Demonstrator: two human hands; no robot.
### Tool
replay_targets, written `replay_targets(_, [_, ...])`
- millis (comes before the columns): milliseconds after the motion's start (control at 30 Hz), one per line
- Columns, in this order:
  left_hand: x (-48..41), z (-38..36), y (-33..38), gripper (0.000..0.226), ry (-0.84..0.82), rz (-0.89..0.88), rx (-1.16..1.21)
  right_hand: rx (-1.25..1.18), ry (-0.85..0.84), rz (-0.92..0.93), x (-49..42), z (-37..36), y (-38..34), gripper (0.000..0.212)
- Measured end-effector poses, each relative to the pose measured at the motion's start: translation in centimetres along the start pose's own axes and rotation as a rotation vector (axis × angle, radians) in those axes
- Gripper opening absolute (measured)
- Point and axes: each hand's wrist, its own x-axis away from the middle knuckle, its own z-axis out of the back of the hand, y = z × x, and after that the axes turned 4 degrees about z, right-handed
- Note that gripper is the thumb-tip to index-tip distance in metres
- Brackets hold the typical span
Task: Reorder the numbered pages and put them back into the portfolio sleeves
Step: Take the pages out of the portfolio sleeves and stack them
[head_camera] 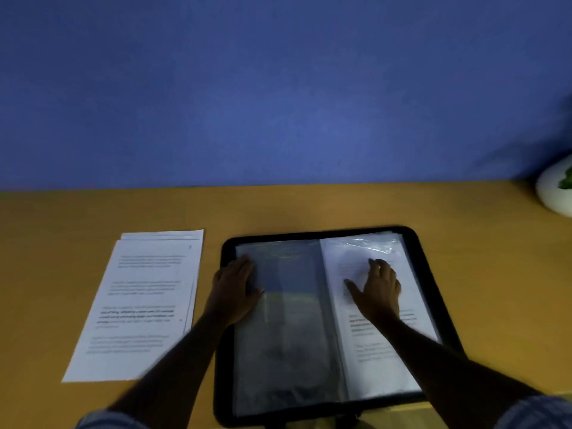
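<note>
A black portfolio [433, 264] lies open on the wooden table. Its left side shows an empty clear sleeve [291, 320]; its right sleeve holds a printed page [387, 345]. My left hand [235, 289] rests flat on the left edge of the empty sleeve, fingers straight. My right hand [377, 289] lies on the upper part of the sleeved page, fingers spread and slightly bent at the tips. A stack of loose printed pages [139, 305] lies on the table left of the portfolio, apart from my left hand.
A blue wall [278, 88] rises right behind the table's [309, 205] far edge. A white pot with a green plant [557, 190] stands at the far right. The frame is dim and a little blurred.
</note>
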Motion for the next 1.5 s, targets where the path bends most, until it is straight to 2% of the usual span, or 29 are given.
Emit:
replay_targets(100, [-1.2, -0.9, 2.5, 0.081, -0.018, -0.048, -0.003, 0.063, 0.03, -0.194, 0.6, 0.7, 2.9, 0.095])
replay_targets(200, [-2.5, -1.9, 4.3, 0.079, -0.026, -0.088, 0.0, 0.087, -0.012, -0.282, 1.3, 1.1, 4.6, 0.092])
replay_targets(267, [-3.2, -2.5, 5.6, 0.074, -0.012, -0.108, 0.009, 0.079, -0.011, -0.259, 1.3, 1.1, 5.3, 0.08])
replay_targets(467, [-5.1, -4.3, 10.6, 0.052, 0.033, -0.193, 0.117, -0.108, 0.138, -0.148, 1.3, 1.6, 4.7, 0.024])
replay_targets(567, [-5.6, -4.5, 13.7, 0.037, -0.085, -0.071, 0.378, -0.279, 0.127, -0.144, 1.5, 2.8, 3.5, 0.013])
replay_targets(667, [-5.7, -4.6, 16.5, 0.018, -0.239, 0.079, 0.651, -0.378, 0.115, -0.141, 2.0, 3.8, 1.9, 0.021])
replay_targets(800, [-4.9, -3.3, 18.4, 0.035, -0.378, 0.321, 1.079, -0.552, 0.05, 0.049, 3.2, 5.2, -1.6, 0.062])
replay_targets(833, [-4.6, -2.8, 18.3, 0.034, -0.373, 0.392, 1.173, -0.618, 0.02, 0.123, 3.6, 5.4, -2.7, 0.065])
replay_targets(933, [-3.1, -1.3, 16.6, 0.038, -0.323, 0.511, 1.376, -0.726, 0.016, 0.331, 4.8, 5.2, -5.6, 0.054])
replay_targets(1033, [-1.6, 0.1, 13.8, 0.032, -0.332, 0.528, 1.419, -0.755, -0.079, 0.52, 5.5, 5.5, -8.7, 0.042])
replay_targets(1100, [-0.8, 1.0, 11.7, 0.025, -0.34, 0.516, 1.428, -0.747, -0.261, 0.667, 5.7, 5.4, -10.8, 0.025])
replay_targets(1167, [-0.4, 1.7, 9.6, 0.02, -0.341, 0.491, 1.412, -0.743, -0.422, 0.693, 6.0, 4.4, -12.6, 0.031])
replay_targets(1200, [-0.3, 2.3, 8.6, 0.029, -0.347, 0.501, 1.444, -0.737, -0.419, 0.665, 6.1, 3.9, -13.5, 0.041])
replay_targets(1267, [-0.5, 3.5, 6.5, 0.068, -0.313, 0.557, 1.394, -0.718, -0.505, 0.621, 6.2, 3.4, -15.3, 0.052])
replay_targets(1333, [-1.0, 4.3, 4.8, 0.108, -0.394, 0.59, 1.332, -0.76, -0.627, 0.618, 6.1, 2.8, -16.6, 0.045])
replay_targets(1367, [-1.2, 4.9, 4.6, 0.115, -0.428, 0.61, 1.307, -0.752, -0.671, 0.598, 6.1, 3.1, -17.3, 0.04])
replay_targets(1400, [-1.7, 4.7, 3.9, 0.106, -0.454, 0.67, 1.304, -0.729, -0.707, 0.576, 6.1, 3.2, -17.9, 0.037])
replay_targets(1433, [-1.8, 4.8, 3.9, 0.089, -0.461, 0.718, 1.294, -0.702, -0.746, 0.59, 6.1, 3.1, -18.2, 0.035])
replay_targets(1500, [-2.5, 4.8, 4.0, 0.068, -0.451, 0.724, 1.206, -0.67, -0.796, 0.682, 6.3, 2.6, -18.6, 0.031])
